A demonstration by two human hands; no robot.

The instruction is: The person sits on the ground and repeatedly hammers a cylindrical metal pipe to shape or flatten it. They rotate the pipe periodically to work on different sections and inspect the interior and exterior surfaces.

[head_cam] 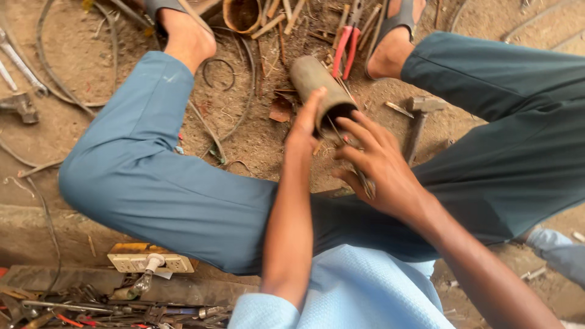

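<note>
I sit on a low ledge with my knees apart, looking down at dusty ground. A rusty brown metal tube (pixel 314 82) lies tilted between my feet, its dark open end toward me. My left hand (pixel 306 119) grips the tube near that open end, thumb against its side. My right hand (pixel 375 161) holds a thin metal rod (pixel 356 164) whose tip points into the tube's mouth. My fingers hide part of the rod.
Red-handled pliers (pixel 344 45) lie beyond the tube, a hammer (pixel 419 119) to its right. Bent wires and wood scraps litter the dirt, with wrenches (pixel 21 64) at far left. A power strip (pixel 149 261) and several tools sit on the ledge lower left.
</note>
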